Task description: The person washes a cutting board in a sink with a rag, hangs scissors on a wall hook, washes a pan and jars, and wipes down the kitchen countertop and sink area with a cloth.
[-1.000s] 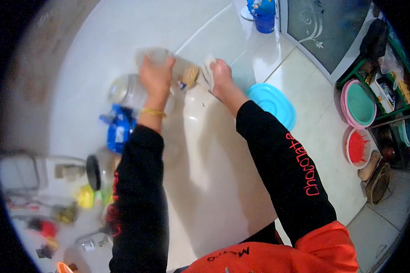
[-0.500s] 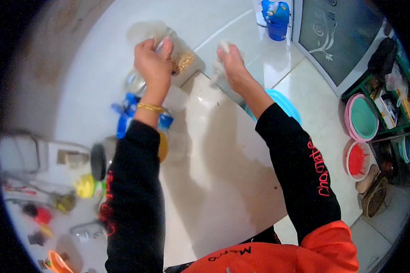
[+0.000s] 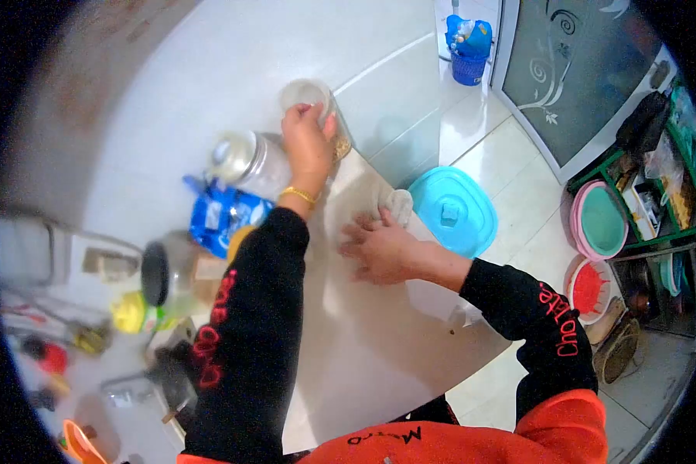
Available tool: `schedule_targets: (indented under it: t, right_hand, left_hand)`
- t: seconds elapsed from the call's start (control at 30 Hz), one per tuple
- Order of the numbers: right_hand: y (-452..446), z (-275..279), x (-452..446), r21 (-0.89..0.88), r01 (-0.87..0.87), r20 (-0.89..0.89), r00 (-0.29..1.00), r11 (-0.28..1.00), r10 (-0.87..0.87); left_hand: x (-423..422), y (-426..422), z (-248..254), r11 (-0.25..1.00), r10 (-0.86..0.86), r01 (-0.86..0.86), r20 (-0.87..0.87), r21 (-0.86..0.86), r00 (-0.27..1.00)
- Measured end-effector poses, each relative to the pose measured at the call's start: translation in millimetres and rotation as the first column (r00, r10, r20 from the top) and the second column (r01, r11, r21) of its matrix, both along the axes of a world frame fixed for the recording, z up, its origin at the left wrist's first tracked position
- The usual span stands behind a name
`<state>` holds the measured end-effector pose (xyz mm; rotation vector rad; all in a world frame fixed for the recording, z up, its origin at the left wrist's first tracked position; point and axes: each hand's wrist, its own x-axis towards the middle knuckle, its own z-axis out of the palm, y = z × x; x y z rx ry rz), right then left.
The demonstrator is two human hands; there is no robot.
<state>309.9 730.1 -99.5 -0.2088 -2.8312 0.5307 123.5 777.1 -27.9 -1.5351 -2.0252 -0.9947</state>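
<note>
Left hand [image 3: 309, 151], gold bracelet [image 3: 301, 193] at the wrist: was closed on a clear container [image 3: 305, 92] with tan pieces inside, at the far end of the bench [image 3: 348, 363]. Right hand [image 3: 390, 251]: was open, palm down over the bench, fingers spread and blurred. Pale cloth [image 3: 398, 205]: lay bunched by that hand's thumb; whether they touched could not be told. Clear jar [image 3: 269, 166], blue packet [image 3: 228, 219]: were grouped left of the left hand. Turquoise tub [image 3: 460, 213]: sat beyond the bench's right edge.
</note>
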Motion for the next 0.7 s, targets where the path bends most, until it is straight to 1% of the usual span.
schedule_targets:
  t: [0.03,0.07,0.1,0.13,0.2,0.23,0.27,0.3,0.33,0.37,0.4,0.43,0.47,0.5,0.53,0.57,0.6,0.63,0.67,0.7]
  right_hand:
    - [-3,10,7,-0.137,-0.094,0.087,0.991,0.986,0.106]
    - [12,20,3,-0.316,-0.019,0.033,0.999,0.949,0.031]
    - [25,34,1,-0.432,0.140,-0.058,0.981,0.891,-0.183]
    - [37,43,-6,-0.555,0.268,-0.122,0.910,0.787,-0.396]
    - [73,28,-41,-0.516,0.308,-0.288,0.817,0.799,-0.500]
    - [80,17,-57,-0.527,0.299,-0.295,0.813,0.795,-0.502]
    - [86,6,-73,-0.450,0.314,-0.350,0.800,0.836,-0.488]
    - [89,2,-84,-0.366,0.328,-0.400,0.790,0.871,-0.465]
    - [90,5,-93,-0.368,0.316,-0.405,0.792,0.874,-0.457]
    - [91,9,-99,-0.452,0.307,-0.284,0.841,0.838,-0.461]
    - [91,11,-106,-0.529,0.304,-0.157,0.882,0.792,-0.444]
    - [92,10,-112,-0.530,0.288,-0.158,0.891,0.798,-0.426]
    - [95,7,-116,-0.512,0.281,-0.242,0.859,0.812,-0.450]
    - [89,16,-114,-0.520,0.262,-0.358,0.797,0.813,-0.486]
    - [83,25,-112,-0.519,0.245,-0.467,0.722,0.819,-0.511]
    - [80,24,-120,-0.514,0.232,-0.460,0.738,0.826,-0.493]
    - [83,26,-122,-0.473,0.175,-0.530,0.726,0.864,-0.438]
    - [86,29,-123,-0.429,0.127,-0.595,0.705,0.894,-0.386]
    - [87,32,-123,-0.460,0.059,-0.577,0.738,0.886,-0.349]
    - [88,30,-125,-0.460,0.053,-0.573,0.744,0.886,-0.342]
  left_hand:
    - [1,-3,-5,0.998,0.001,0.001,0.038,-0.065,0.999]
    - [0,-5,-8,0.996,0.001,0.003,0.037,-0.092,0.999]
    - [1,-5,-6,0.995,0.004,-0.001,0.034,-0.095,0.999]
    - [1,-5,-4,0.994,0.034,-0.032,0.013,-0.104,0.999]
    - [1,-3,8,0.990,0.065,-0.068,-0.028,-0.121,0.997]
    - [2,-2,22,0.943,0.145,-0.131,0.024,-0.305,0.989]
    - [4,-1,35,0.860,0.234,-0.178,0.061,-0.478,0.970]
    - [5,-2,44,0.857,0.240,-0.187,0.052,-0.480,0.969]
    - [6,-5,52,0.835,0.208,-0.168,0.018,-0.525,0.978]
    - [8,-7,62,0.808,0.179,-0.154,-0.013,-0.568,0.984]
    - [13,-12,75,0.805,0.198,-0.172,-0.017,-0.568,0.980]
    - [20,-18,90,0.781,0.128,-0.176,-0.122,-0.599,0.984]
    - [25,-25,106,0.757,0.050,-0.180,-0.219,-0.628,0.974]
    - [28,-34,125,0.752,0.068,-0.192,-0.216,-0.630,0.974]
    - [31,-46,144,0.782,0.018,-0.133,-0.191,-0.609,0.981]
    - [23,-64,145,0.812,-0.030,-0.071,-0.163,-0.579,0.986]
    - [22,-84,144,0.811,-0.012,-0.083,-0.159,-0.579,0.987]
    - [21,-106,143,0.804,-0.071,-0.123,-0.300,-0.582,0.951]
    - [15,-115,139,0.799,-0.100,-0.144,-0.365,-0.583,0.926]
    - [8,-123,136,0.797,-0.127,-0.165,-0.429,-0.581,0.894]
